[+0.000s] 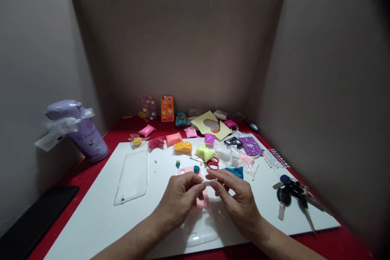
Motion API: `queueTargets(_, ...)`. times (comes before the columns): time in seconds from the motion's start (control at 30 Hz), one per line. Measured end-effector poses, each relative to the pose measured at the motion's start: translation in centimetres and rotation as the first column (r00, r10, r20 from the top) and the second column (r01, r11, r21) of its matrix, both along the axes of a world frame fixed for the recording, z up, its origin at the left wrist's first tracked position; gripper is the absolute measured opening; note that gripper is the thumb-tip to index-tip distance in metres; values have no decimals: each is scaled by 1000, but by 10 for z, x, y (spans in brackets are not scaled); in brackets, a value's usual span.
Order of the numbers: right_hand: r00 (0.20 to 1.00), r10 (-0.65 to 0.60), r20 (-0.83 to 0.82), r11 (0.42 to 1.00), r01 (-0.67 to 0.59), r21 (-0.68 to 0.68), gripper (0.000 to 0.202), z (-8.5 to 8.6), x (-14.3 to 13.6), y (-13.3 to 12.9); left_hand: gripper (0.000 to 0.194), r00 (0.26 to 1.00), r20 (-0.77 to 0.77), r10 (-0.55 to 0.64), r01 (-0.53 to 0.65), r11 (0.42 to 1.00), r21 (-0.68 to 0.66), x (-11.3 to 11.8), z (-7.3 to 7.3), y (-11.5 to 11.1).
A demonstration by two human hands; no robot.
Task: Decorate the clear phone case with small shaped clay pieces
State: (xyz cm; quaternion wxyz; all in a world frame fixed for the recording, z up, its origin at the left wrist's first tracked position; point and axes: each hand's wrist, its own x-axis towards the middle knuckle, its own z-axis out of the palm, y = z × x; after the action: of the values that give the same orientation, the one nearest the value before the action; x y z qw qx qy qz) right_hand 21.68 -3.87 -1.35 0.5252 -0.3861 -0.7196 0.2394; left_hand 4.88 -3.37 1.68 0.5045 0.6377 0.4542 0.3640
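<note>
Between the fingertips of both hands is a small white piece of modelling clay (206, 183). My left hand (178, 197) pinches its left end, and my right hand (239, 201) pinches the other. Below them lies a clear phone case (201, 237), its far part covered in pink clay (186, 170) and partly hidden by my hands. A teal clay lump (196, 169) rests at the case's far edge. Just beyond are red-handled scissors (213, 163), and a small yellow and teal bit (178, 164) sits to the left.
A second clear phone case (132, 176) lies left on the white board (91, 215). Several clay packets, such as an orange one (183, 147), line the back. Keys (294, 195) lie right, near stick-on gems (276, 158). A purple tumbler (88, 138) stands left; decorated cases (167, 109) lean behind.
</note>
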Motion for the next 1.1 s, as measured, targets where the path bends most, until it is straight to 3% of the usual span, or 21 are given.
queueTargets(0.13, 998, 37, 52, 999, -36, -17, 10, 3, -1, -1, 24, 997, -72, -2, 7, 997, 75, 0, 2, 0)
queueTargets(0.27, 997, 41, 64, 998, -38, -39, 14, 5, -2, -2, 26, 995, -103, -18, 30, 993, 116, -1, 2, 0)
queueTargets(0.57, 1000, 21, -18, 999, -21, -37, 21, -5, -1, 1, 27, 1000, -25, -6, 8, 995, 104, -1, 2, -2)
queueTargets(0.67, 999, 14, 28, 996, -12, -92, 14, -2, -2, -1, 27, 1000, -3, -8, 8, 997, 74, -1, 1, -1)
queueTargets(0.93, 997, 11, 76, 989, 1, -147, 24, 4, -2, -3, 21, 994, 57, 98, -102, 992, 80, -2, -5, 1)
queueTargets(1.1, 995, 37, 88, 987, -23, -157, 24, 4, -4, -2, 14, 997, 74, 14, -19, 997, 79, 0, -4, 0)
